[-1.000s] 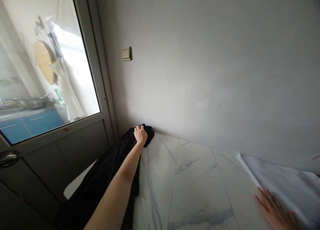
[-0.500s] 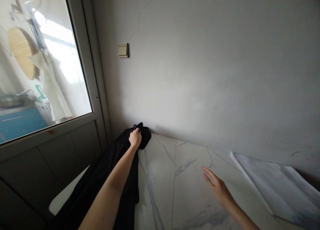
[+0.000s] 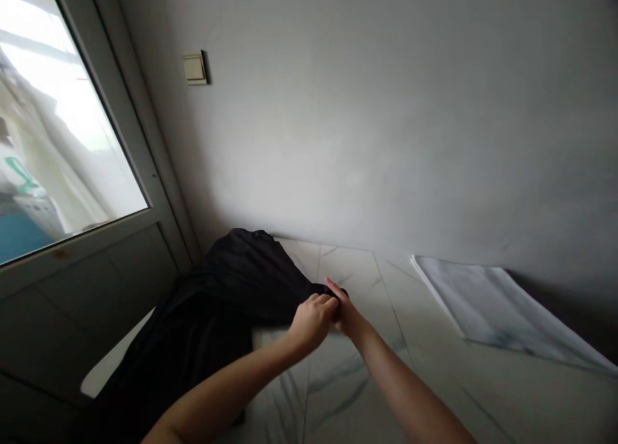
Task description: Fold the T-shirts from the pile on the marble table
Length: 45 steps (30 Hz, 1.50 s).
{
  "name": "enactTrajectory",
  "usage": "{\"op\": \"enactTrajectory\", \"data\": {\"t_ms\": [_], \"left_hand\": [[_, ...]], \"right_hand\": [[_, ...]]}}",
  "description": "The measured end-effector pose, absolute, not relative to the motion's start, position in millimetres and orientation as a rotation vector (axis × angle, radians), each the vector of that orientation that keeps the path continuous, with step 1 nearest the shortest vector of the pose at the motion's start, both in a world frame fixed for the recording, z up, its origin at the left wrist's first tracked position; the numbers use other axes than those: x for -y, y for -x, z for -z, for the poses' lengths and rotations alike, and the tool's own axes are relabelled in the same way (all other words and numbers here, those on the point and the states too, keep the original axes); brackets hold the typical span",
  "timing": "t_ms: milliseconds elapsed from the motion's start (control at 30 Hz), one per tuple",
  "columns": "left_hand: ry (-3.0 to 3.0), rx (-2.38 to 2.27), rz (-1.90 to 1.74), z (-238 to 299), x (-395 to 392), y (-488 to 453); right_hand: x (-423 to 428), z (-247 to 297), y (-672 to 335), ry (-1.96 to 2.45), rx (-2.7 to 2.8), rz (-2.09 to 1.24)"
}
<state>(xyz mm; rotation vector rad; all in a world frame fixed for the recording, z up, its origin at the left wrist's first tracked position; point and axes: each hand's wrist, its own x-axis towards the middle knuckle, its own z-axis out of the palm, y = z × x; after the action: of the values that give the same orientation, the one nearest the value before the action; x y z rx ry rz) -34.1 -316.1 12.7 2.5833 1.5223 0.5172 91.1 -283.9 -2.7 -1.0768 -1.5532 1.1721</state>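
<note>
A black garment (image 3: 226,289) lies along the left side of a white marble-patterned table (image 3: 367,392), its far end bunched against the wall. My left hand (image 3: 313,318) is closed on the garment's right edge near the table's middle. My right hand (image 3: 344,310) meets it at the same spot, fingers pinching that edge, partly hidden behind my left hand.
A folded white cloth (image 3: 483,302) lies at the right by the grey wall (image 3: 386,141). A grey door with a glass pane (image 3: 62,141) stands at the left. A beige wall switch (image 3: 194,67) sits high on the wall.
My left hand left the far bunched end and came back to the garment's right edge. My right hand swung in from the right to join it. The view turned right.
</note>
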Motion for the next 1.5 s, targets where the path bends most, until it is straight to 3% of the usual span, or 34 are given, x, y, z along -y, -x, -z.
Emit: {"op": "enactTrajectory", "data": {"t_ms": [233,433,600,733,867,1033,1300,1500], "left_hand": [[-2.457,-1.239,-0.505,-7,370,-2],[-2.359,-0.861,-0.758,-43,391,4],[-2.422,-1.208,-0.822,-48,344,15],[-2.549,-1.589,-0.558,-26,272,17],[-2.54,-1.691,-0.246,2,212,14],[-2.527,-1.668,-0.194,23,175,2],[-2.501,-1.586,-0.196,35,160,-9],[-2.436,-1.72,-0.189,33,170,9]], "right_hand": [[300,12,-124,1.523,1.199,-1.283],[332,-3,-173,1.237,0.854,-1.47],[374,-20,-227,1.331,0.768,-1.398],[398,-16,-265,1.432,0.77,-1.319],[408,-2,-296,1.574,0.845,-1.162],[405,10,-323,1.773,0.931,-0.867],[389,27,-347,2.095,1.19,-0.401],[385,37,-338,2.187,1.441,0.215]]}}
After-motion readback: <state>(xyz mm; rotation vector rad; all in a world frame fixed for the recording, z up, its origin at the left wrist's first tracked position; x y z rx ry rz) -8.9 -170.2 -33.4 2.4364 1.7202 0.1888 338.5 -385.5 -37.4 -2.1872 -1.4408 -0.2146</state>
